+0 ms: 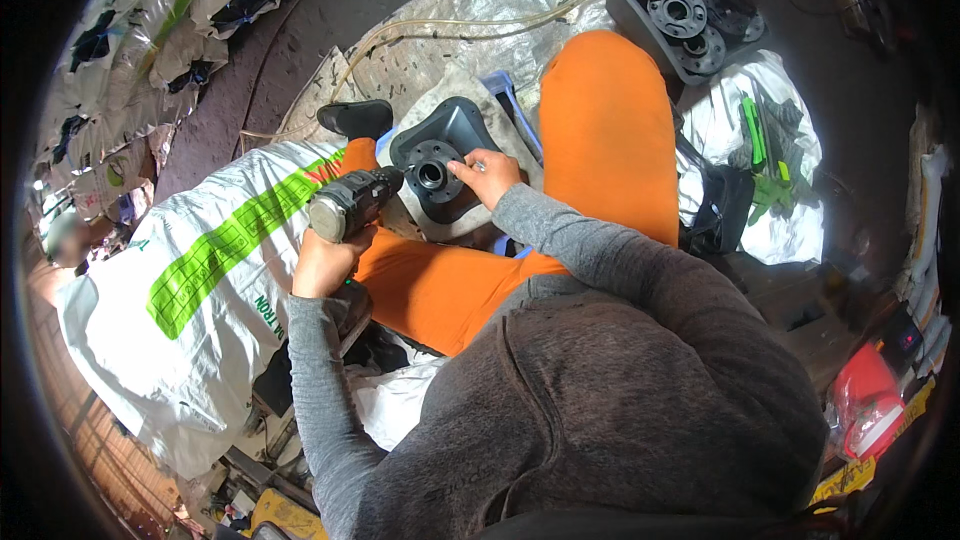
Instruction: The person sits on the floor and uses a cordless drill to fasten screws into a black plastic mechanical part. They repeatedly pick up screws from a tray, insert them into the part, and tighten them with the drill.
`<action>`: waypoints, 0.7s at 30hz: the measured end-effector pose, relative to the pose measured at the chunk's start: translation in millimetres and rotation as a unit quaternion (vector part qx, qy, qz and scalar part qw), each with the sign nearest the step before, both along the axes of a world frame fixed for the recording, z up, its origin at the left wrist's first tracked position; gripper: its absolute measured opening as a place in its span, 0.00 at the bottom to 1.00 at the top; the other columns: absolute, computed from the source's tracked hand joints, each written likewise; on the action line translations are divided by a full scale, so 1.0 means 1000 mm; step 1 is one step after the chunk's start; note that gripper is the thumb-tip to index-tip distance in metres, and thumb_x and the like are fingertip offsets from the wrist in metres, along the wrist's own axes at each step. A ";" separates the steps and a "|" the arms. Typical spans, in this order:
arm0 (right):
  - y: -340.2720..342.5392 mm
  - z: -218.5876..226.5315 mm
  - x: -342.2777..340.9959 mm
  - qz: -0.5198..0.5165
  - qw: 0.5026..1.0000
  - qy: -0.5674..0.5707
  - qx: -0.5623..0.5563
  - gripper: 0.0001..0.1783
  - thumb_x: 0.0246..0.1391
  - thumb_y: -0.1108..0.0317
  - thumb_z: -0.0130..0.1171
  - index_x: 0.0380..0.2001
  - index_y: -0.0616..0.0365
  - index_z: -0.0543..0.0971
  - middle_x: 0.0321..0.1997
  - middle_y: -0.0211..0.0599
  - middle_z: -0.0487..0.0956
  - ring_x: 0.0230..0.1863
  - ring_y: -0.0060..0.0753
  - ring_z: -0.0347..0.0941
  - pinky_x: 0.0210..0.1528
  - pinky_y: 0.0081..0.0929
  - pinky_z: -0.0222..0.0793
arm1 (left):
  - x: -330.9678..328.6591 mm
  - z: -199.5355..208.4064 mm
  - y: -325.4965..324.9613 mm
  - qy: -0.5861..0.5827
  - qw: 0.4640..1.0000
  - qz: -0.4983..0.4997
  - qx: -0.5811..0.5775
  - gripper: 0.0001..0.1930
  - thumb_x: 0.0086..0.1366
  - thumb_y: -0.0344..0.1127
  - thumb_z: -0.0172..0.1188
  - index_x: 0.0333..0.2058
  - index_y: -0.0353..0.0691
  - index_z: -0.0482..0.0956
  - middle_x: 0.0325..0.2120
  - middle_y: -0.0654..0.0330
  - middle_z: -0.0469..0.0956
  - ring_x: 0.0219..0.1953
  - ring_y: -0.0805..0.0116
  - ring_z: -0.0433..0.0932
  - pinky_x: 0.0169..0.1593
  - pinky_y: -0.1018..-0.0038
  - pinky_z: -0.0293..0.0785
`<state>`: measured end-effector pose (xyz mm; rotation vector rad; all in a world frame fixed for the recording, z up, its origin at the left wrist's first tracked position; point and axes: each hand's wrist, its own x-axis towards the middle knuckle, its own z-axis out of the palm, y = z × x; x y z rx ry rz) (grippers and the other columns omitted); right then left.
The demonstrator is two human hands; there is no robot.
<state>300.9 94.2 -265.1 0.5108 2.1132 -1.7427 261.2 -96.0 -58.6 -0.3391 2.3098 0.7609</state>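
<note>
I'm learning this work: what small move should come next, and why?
Perhaps bring the grey-black power drill over the black, round, holed flange: the left hand grips the drill beside it, and the right hand is at its right side.

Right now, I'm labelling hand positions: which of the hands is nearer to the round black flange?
Right. The right hand is at the flange's right edge; the left hand, gripping the drill, is farther off, lower left.
</note>
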 end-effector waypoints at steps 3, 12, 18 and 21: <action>-0.001 -0.002 0.001 -0.003 1.000 0.006 -0.011 0.21 0.45 0.48 0.66 0.25 0.58 0.79 0.21 0.42 0.77 0.26 0.37 0.74 0.32 0.33 0.69 | 0.002 -0.012 -0.008 0.042 0.999 -0.029 0.016 0.18 0.50 0.27 0.64 0.43 0.37 0.78 0.37 0.57 0.80 0.39 0.66 0.78 0.48 0.71 0.73; 0.001 -0.002 -0.001 0.007 1.000 0.015 0.009 0.22 0.45 0.47 0.66 0.25 0.58 0.80 0.23 0.43 0.78 0.27 0.37 0.75 0.33 0.32 0.69 | 0.006 -0.027 -0.016 0.090 0.995 -0.044 0.021 0.18 0.50 0.30 0.66 0.41 0.36 0.77 0.32 0.57 0.79 0.30 0.68 0.78 0.34 0.71 0.75; -0.002 -0.009 -0.003 0.035 0.998 0.028 0.049 0.23 0.45 0.46 0.65 0.28 0.58 0.81 0.25 0.44 0.79 0.28 0.40 0.76 0.35 0.33 0.70 | 0.037 0.006 0.002 0.124 0.970 0.149 0.149 0.13 0.55 0.30 0.66 0.40 0.36 0.77 0.25 0.64 0.77 0.17 0.79 0.71 0.19 0.79 0.65; 0.005 -0.010 -0.005 -0.043 0.997 0.051 -0.025 0.22 0.51 0.48 0.59 0.34 0.58 0.81 0.27 0.39 0.79 0.28 0.37 0.76 0.32 0.31 0.69 | 0.065 0.031 0.003 0.101 0.956 0.225 0.158 0.15 0.55 0.32 0.67 0.41 0.38 0.76 0.28 0.63 0.78 0.19 0.79 0.70 0.21 0.80 0.65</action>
